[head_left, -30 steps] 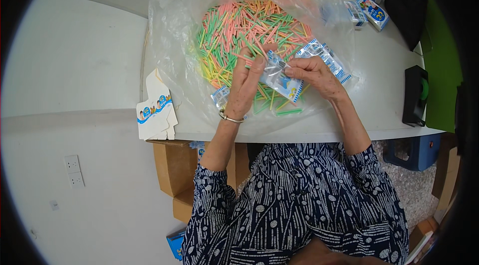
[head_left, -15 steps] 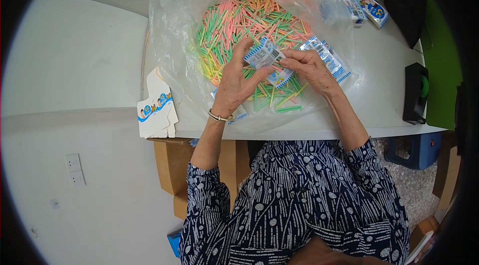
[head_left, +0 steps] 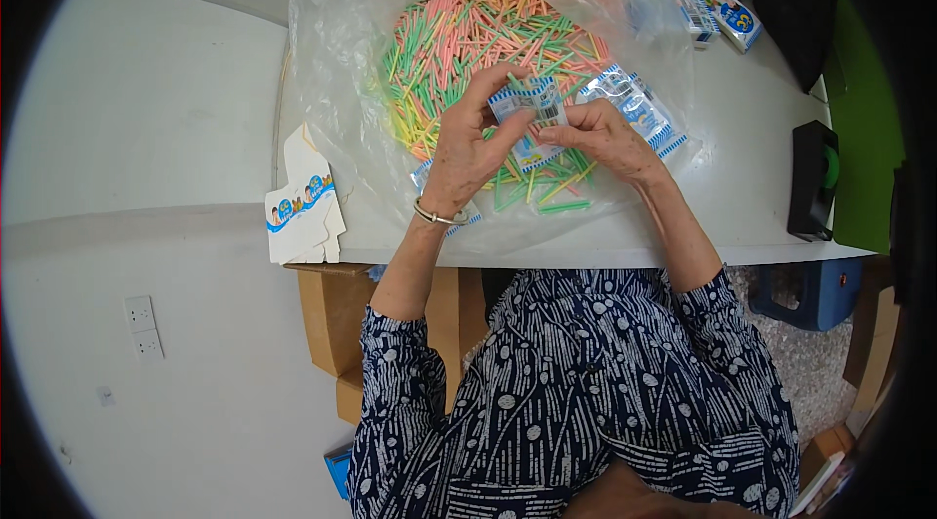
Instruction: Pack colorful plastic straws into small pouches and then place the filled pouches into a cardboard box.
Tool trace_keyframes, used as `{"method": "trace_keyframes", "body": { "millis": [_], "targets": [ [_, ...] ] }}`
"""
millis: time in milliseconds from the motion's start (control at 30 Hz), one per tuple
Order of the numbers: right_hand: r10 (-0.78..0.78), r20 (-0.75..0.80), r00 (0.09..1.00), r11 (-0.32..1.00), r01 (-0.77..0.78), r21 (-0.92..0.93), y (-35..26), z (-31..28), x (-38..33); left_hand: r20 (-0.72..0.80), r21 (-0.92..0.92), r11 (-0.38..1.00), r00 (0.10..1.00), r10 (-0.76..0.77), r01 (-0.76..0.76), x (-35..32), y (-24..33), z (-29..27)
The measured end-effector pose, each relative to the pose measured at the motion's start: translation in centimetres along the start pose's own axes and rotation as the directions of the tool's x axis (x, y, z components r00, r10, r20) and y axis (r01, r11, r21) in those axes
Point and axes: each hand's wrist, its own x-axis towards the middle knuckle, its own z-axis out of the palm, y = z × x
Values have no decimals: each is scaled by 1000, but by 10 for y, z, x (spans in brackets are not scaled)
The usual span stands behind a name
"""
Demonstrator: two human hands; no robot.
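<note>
My left hand is closed around one side of a small blue-and-white striped packet, its thumb lying across the printed face. On the other side, the fingers and thumb of my right hand pinch the packet's edge. A green stick shows at the packet's upper left corner; what else it contains is hidden. Under both hands lies a large heap of thin pink, green, yellow and orange sticks in an open clear plastic bag. Flat striped packets rest on the bag beyond my right wrist.
White printed card pieces lie at the table's left edge. Several small boxes sit at the far right beside a black bag. A black tape dispenser stands at the right. Cardboard boxes are below the table edge.
The packet has turned between my hands and its printed face has tilted. My left thumb has shifted up onto it, and my right fingers have moved slightly toward the left.
</note>
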Motion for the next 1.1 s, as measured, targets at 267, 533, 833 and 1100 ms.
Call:
{"method": "trace_keyframes", "body": {
  "millis": [267,533,833,1100],
  "targets": [
    [21,-126,992,1000,-20,11,2,-9,2,-14,-269,961,998,-68,62,-3,-1,-4],
    [44,-155,987,998,-38,42,0,-23,1,466,785,395,875,134,-478,-45,-30,-16],
    [71,-69,995,994,-65,90,-3,-15,0,588,722,324,789,180,-612,-35,-34,-10],
    [142,-30,989,988,-140,62,6,-19,4,44,547,805,968,249,-232,-15,-25,-28]
  ]
}}
